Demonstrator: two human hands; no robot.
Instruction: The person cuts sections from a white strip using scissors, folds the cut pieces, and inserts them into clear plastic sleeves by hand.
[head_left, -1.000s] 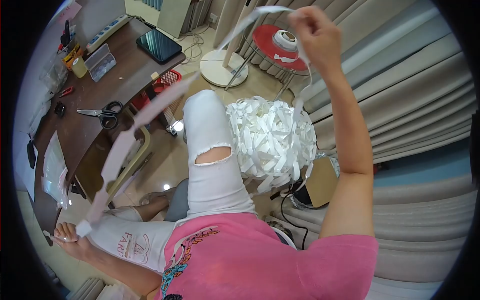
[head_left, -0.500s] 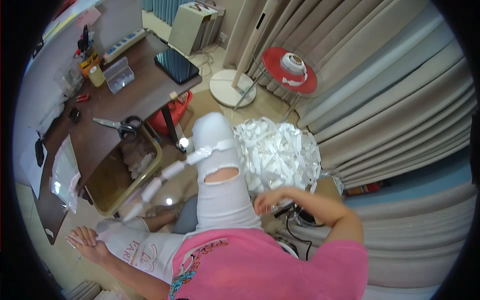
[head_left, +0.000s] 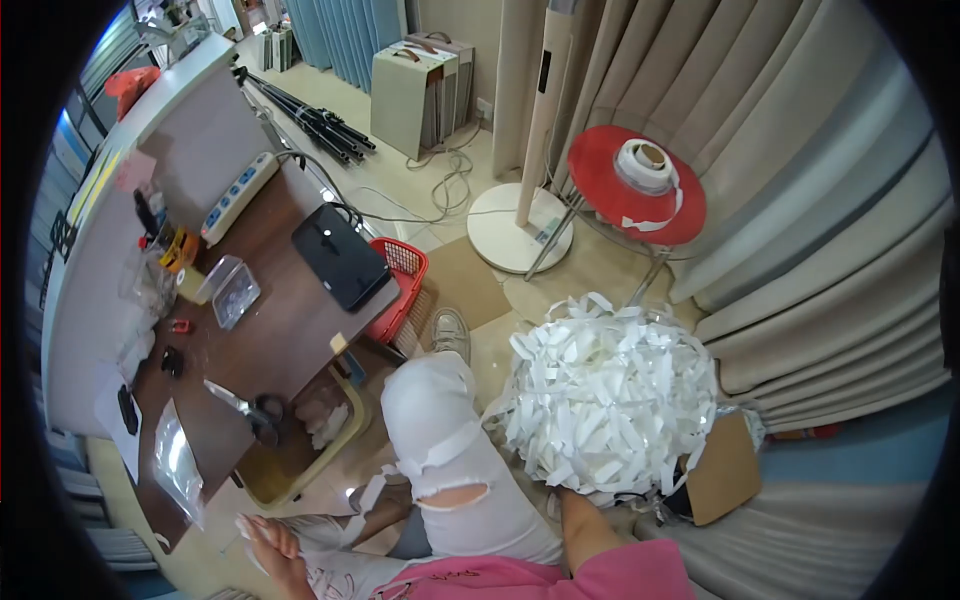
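Hands are apart: the left hand (head_left: 272,545) is low by the lap, fingers bent inward with something white at their tips, though I cannot tell whether they pinch it; the right hand is out of sight where the right forearm (head_left: 588,528) meets the near edge of the heap, so its grip cannot be told.

A long, flat, glossy white strip (head_left: 452,447) lies over the thigh of the white ripped trousers (head_left: 430,395) and trails down toward the left hand. A second ago the right hand was raised high and a strip stretched through the air; now that arm is down and the strip is slack on the leg, which suggests a pull has ended and the right hand is busy at the heap.

Just beside the knee is that big, rounded heap of loose white strips (head_left: 605,400), with a brown cardboard piece (head_left: 727,470) at its near right side. Beyond it, a white roll of tape (head_left: 645,165) sits on a red round seat (head_left: 592,180).

On the dark brown wooden worktop (head_left: 285,345) to the left are black-handled scissors (head_left: 267,420), a clear plastic bag (head_left: 178,462), an open transparent box (head_left: 236,295) and a black flat tablet (head_left: 338,255).
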